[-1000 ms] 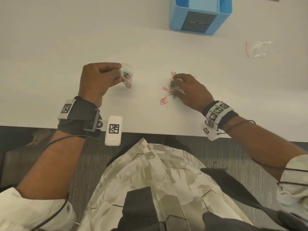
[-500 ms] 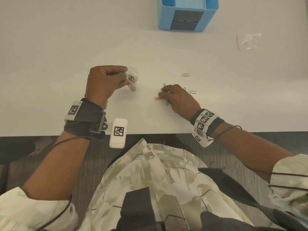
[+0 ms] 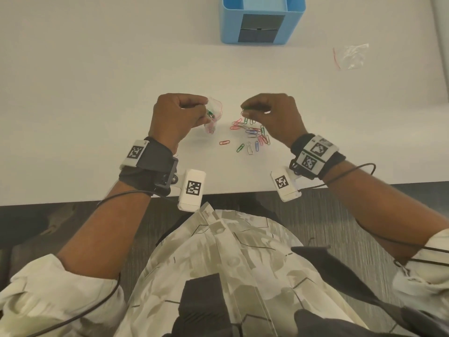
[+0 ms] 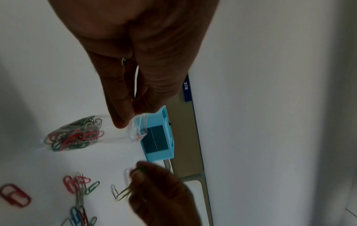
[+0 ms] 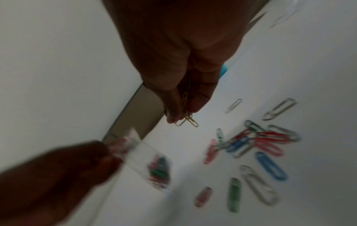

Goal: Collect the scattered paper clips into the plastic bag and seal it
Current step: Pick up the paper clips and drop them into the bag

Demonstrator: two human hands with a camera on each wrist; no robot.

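Note:
My left hand (image 3: 181, 115) pinches the red-edged mouth of a small clear plastic bag (image 3: 213, 115) (image 4: 123, 137), which hangs just above the white table (image 3: 97, 93) with several coloured paper clips (image 4: 74, 136) inside. My right hand (image 3: 269, 113) is raised to the right of the bag and pinches a few paper clips (image 5: 186, 117) between thumb and fingertips. Below it several loose clips (image 3: 254, 135) (image 5: 257, 142), red, blue, green and silver, lie in a cluster on the table.
A blue desk organiser (image 3: 261, 19) stands at the back of the table. A second clear bag (image 3: 352, 55), empty-looking, lies at the far right. The table's front edge (image 3: 230, 190) runs just behind my wrists.
My right hand swept the scattered clips toward the bag into a cluster, then lifted off the table pinching a few. The left hand kept holding the bag.

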